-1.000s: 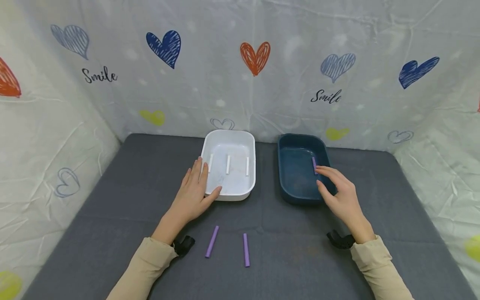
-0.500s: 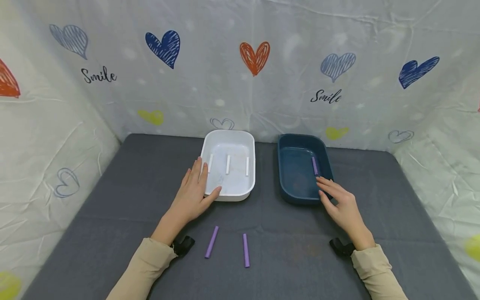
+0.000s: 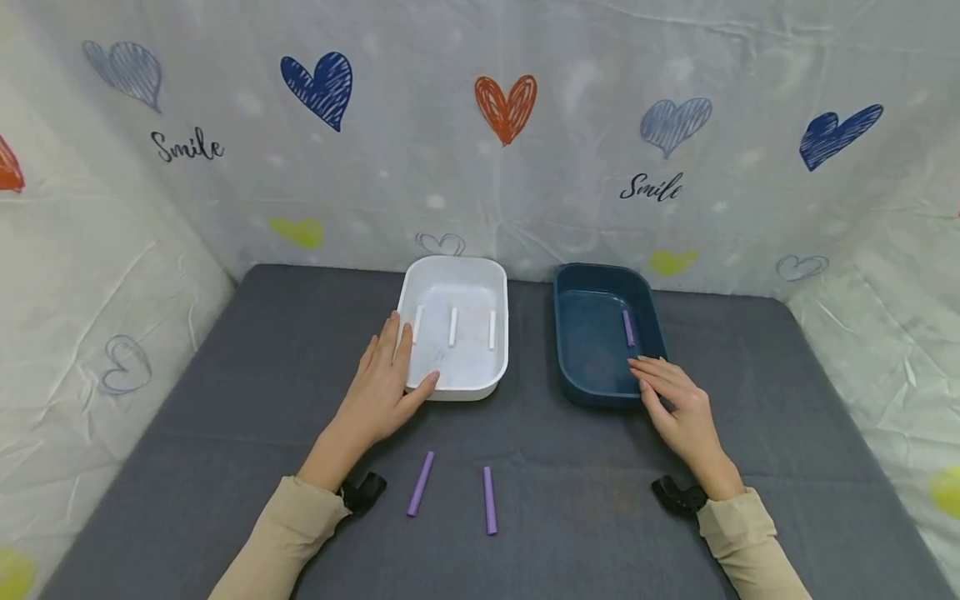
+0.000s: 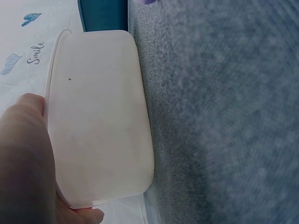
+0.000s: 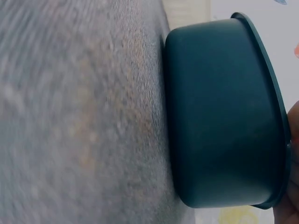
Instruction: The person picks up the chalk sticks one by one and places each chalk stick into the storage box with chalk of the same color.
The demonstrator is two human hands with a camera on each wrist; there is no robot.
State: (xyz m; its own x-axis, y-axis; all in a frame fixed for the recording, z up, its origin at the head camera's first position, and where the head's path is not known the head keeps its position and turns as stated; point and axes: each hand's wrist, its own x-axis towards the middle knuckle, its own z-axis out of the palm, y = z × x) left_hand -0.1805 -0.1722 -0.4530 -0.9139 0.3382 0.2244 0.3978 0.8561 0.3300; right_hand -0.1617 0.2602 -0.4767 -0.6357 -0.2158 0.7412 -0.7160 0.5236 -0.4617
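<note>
My left hand (image 3: 378,387) rests with straight fingers along the left rim of a white plastic tub (image 3: 457,371), its thumb over the near rim. Inside lie three white chalk-like sticks, one of them the middle stick (image 3: 453,327). To the right is a dark teal tub (image 3: 592,367) with one purple chalk-like stick (image 3: 628,328) near its right wall. My right hand (image 3: 682,408) lies over that tub's near right corner, fingers loosely extended and holding nothing. In the right wrist view, a few fingers (image 5: 292,172) show at the teal rim.
On the grey cloth-covered table (image 3: 570,533), two more purple sticks lie in front of the tubs: a left stick (image 3: 421,484) and a right stick (image 3: 491,501). Behind the tubs stands a white curtain (image 3: 420,125) printed with hearts.
My right hand has drawn back from the purple stick inside the teal tub to the near right rim, its thumb and fingers closer together. The left hand stays on the white tub.
</note>
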